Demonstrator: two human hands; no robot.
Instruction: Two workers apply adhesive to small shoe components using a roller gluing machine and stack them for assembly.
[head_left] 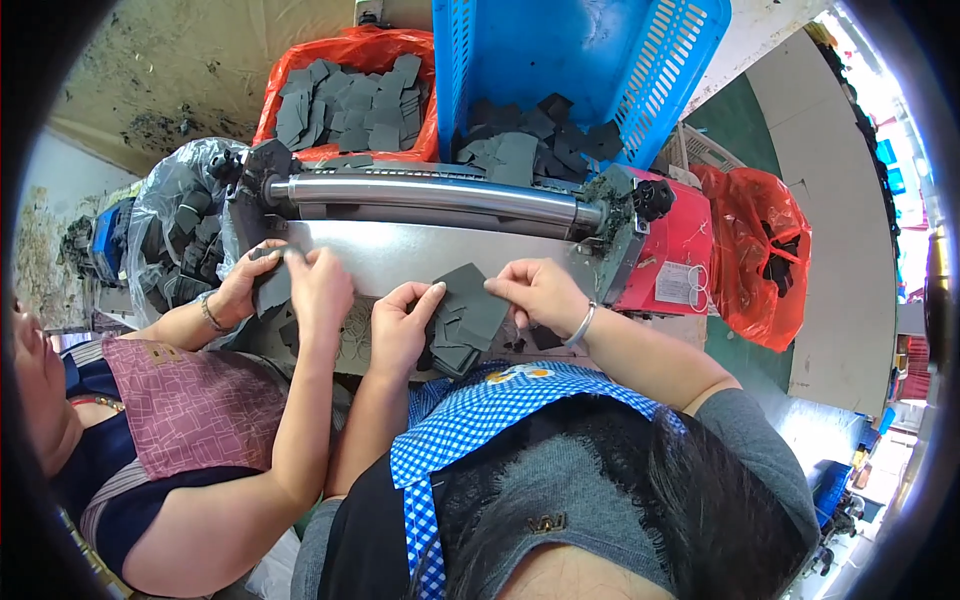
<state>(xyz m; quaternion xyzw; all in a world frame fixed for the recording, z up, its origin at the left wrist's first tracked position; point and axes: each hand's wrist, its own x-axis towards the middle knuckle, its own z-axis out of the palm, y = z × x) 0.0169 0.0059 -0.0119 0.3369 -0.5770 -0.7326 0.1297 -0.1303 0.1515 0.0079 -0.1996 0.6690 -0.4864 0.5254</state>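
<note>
In front of my apron, my left hand (403, 325) is closed around the left edge of a fanned stack of dark grey squares (462, 335), thin and flat like sheet material. A larger grey square (468, 292) stands upright at the top of the stack. My right hand (548, 298) pinches that square's right edge between thumb and fingers. Both hands are just in front of a shiny metal plate (400, 255) on a machine with a long steel roller (430, 195). The lower fingers of my left hand are hidden behind the stack.
At my left, a co-worker's hands (318, 290) hold dark pieces. Behind the roller stand a red-bagged container (268, 115) and a blue crate (640, 90), both with grey squares. A clear bag (150, 215) of scraps sits left, a red bag (740, 240) right, beside the machine's red end housing (685, 235).
</note>
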